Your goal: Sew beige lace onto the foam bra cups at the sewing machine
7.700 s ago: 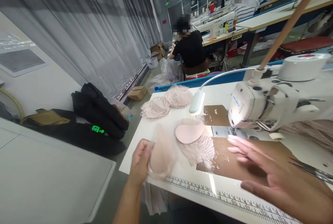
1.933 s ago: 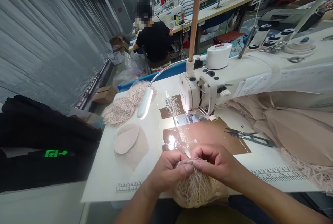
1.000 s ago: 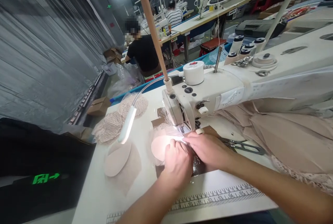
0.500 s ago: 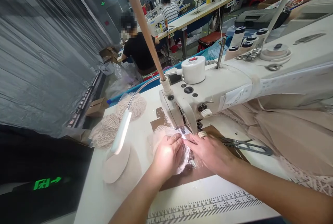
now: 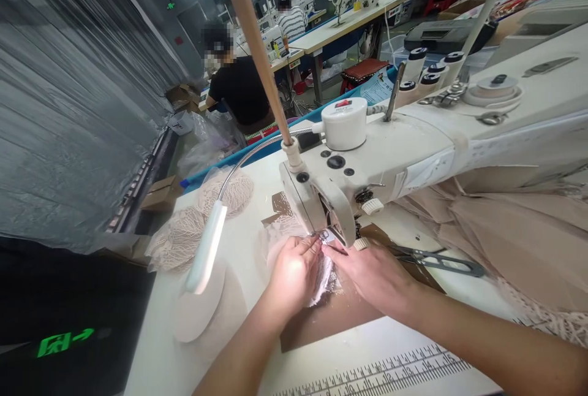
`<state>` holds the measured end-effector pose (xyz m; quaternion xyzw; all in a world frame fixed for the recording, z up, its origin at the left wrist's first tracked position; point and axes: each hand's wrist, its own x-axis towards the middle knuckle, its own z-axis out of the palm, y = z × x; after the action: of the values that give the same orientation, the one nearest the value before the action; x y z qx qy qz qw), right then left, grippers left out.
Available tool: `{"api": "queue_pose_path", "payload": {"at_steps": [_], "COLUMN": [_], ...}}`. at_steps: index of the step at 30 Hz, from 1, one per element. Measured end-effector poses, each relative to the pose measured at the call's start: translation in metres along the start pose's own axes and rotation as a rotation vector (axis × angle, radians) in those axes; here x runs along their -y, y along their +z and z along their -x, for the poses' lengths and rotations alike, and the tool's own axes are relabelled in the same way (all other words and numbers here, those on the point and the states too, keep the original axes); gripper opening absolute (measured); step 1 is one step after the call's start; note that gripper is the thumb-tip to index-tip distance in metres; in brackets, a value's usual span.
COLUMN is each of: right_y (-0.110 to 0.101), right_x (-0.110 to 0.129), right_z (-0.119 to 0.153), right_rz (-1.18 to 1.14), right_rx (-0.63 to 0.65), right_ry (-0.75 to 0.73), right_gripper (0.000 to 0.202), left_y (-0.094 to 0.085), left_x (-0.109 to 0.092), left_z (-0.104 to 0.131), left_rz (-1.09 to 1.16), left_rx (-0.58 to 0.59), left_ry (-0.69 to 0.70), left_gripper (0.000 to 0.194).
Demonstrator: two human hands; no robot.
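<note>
Left hand (image 5: 294,270) and right hand (image 5: 379,270) have shifted from bench (image 5: 353,342) edge to sewing machine (image 5: 321,181), apparently to steer lace fabric (image 5: 324,278); closure of either grip cannot be determined.

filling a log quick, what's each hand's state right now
Left hand: resting on the lace; whether it's pinching cannot be told.
Right hand: fingertips at the lace; grip cannot be told.

Ruler (image 5: 397,373) numbers 12–15; green exit sign (image 5: 59,344)
</note>
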<state>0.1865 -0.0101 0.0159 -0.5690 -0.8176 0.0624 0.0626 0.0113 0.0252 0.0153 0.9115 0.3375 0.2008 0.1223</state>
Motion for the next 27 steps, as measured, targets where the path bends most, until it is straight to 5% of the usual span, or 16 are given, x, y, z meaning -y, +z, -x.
{"api": "queue_pose_path", "payload": {"at_steps": [13,22,27], "right_y": [0.01,0.018,0.018], "right_x": [-0.007,-0.012,-0.017], "right_z": [0.004,0.007,0.011], "right_rz": [0.0,-0.072,-0.203], "right_rx": [-0.161,-0.237,-0.238], "right_ry": [-0.07,-0.13,-0.148], "right_gripper": [0.056,0.049,0.046], "left_y": [0.002,0.004,-0.017], "left_x": [0.003,0.01,0.012], "left_z": [-0.005,0.009,0.02], "left_rz": [0.009,-0.165,0.085], "left_rx": [-0.057,0.001,0.145], "left_ry": [-0.074,-0.254,-0.293], "left_gripper": [0.028,0.041,0.038]}}
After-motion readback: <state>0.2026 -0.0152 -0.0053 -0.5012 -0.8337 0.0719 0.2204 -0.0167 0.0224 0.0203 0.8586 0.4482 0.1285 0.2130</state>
